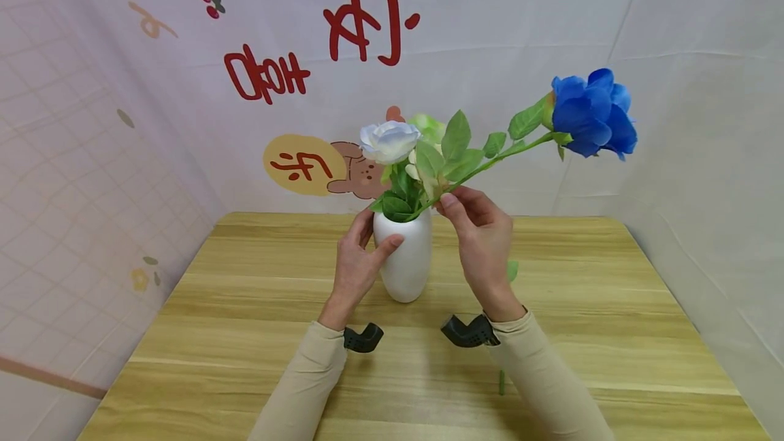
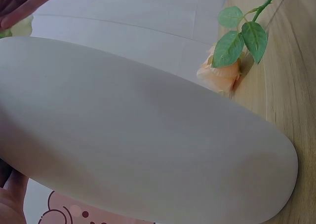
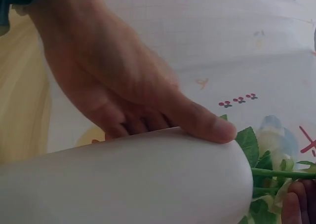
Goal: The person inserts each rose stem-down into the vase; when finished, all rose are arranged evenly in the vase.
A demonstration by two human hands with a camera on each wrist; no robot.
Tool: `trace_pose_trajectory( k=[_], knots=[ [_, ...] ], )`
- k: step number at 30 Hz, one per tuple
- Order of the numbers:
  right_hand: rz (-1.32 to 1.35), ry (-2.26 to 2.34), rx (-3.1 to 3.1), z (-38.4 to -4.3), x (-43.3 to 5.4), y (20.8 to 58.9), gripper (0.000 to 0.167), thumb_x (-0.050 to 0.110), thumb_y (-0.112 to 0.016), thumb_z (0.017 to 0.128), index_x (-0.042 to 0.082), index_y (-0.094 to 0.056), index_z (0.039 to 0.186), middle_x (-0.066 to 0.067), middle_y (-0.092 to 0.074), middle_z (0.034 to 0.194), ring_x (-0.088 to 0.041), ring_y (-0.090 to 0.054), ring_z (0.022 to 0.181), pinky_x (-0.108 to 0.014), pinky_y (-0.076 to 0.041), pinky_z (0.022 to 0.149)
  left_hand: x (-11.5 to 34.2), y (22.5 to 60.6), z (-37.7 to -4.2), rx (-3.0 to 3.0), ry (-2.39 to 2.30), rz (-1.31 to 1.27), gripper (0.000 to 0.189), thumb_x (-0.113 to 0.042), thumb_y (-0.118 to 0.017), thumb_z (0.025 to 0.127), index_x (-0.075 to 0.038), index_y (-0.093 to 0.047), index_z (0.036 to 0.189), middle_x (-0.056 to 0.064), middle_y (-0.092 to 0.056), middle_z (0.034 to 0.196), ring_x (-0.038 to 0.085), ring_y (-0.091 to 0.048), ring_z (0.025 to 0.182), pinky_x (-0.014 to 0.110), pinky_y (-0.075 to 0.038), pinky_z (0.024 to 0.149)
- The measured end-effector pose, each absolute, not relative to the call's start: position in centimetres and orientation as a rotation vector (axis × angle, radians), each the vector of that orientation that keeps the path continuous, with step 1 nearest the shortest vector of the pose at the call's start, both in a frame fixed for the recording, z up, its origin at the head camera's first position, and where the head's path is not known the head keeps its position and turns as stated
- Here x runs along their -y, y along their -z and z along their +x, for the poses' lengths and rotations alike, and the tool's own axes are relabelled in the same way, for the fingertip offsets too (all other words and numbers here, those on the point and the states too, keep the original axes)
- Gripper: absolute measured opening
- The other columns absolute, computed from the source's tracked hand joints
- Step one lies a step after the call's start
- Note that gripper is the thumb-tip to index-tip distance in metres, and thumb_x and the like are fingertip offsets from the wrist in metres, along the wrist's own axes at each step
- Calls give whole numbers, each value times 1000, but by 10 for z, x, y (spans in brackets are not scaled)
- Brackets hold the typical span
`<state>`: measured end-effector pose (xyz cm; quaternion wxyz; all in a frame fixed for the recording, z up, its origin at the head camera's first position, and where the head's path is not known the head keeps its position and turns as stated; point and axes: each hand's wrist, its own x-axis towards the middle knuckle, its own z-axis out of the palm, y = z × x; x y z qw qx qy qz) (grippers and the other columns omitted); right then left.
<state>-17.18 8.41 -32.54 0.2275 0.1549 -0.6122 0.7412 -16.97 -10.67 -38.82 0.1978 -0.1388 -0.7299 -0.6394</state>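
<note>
A white vase (image 1: 404, 267) stands on the wooden table, holding a white rose (image 1: 388, 143) and a pale green flower (image 1: 431, 129) among green leaves. My left hand (image 1: 357, 263) grips the vase just below its rim, thumb (image 3: 222, 130) in front and fingers round the far side. With thumb and fingertips, my right hand (image 1: 485, 240) pinches the stem of a blue rose (image 1: 593, 114) close over the vase mouth. That stem slants down left to the opening, with its bloom out to the upper right. Its lower end is hidden by the vase.
A peach rose (image 2: 219, 76) with green leaves lies on the table to the right of the vase; in the head view my right forearm hides most of it, leaving a leaf (image 1: 512, 270) and a stem end (image 1: 501, 382) visible. A printed cloth (image 1: 490, 33) hangs behind the table.
</note>
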Motion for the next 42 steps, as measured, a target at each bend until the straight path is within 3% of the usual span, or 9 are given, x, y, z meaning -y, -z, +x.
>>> trace_pose_trajectory(
  k=[7,14,24,34,38,42],
  knots=[
    [404,-2050,1747,-171,-82,333,18,11,-74,98,-6,-72,104,-13,-75,95,-29,-76,91,-40,-61,93,106,387,-169,2054,1759,-392,80,-50,-79,88,-7,-52,149,14,-55,149,24,-52,140,34,-39,118],
    [405,-1978,1878,-176,-79,343,21,20,-77,97,1,-76,105,-2,-73,98,-19,-71,95,-30,-58,92,106,387,-169,2073,1744,-379,89,-63,-75,85,-6,-52,149,13,-56,148,24,-52,139,35,-40,118],
    [422,-1980,1939,-182,-77,355,22,16,-77,96,-3,-77,106,-7,-61,111,-21,-66,106,-29,-56,96,106,388,-168,2079,1768,-376,87,-60,-75,86,-6,-51,150,14,-55,149,24,-51,140,35,-39,119],
    [325,-1920,1889,-166,-94,344,19,17,-76,97,3,-77,110,-5,-74,104,-16,-72,94,-24,-59,87,106,387,-168,2076,1760,-376,89,-62,-75,86,-5,-51,150,15,-55,149,25,-51,140,35,-39,118],
    [332,-1908,1803,-163,-97,328,24,18,-76,97,-1,-75,111,-9,-76,101,-20,-73,90,-28,-60,87,106,387,-168,2055,1769,-385,87,-60,-76,86,-6,-51,150,14,-56,148,24,-52,140,34,-40,118],
    [348,-1874,1801,-165,-94,315,25,26,-77,97,5,-77,111,-8,-76,98,-21,-73,89,-30,-61,87,106,386,-168,2056,1772,-376,85,-59,-76,86,-7,-52,149,13,-57,147,23,-52,139,33,-40,118]
  ],
)
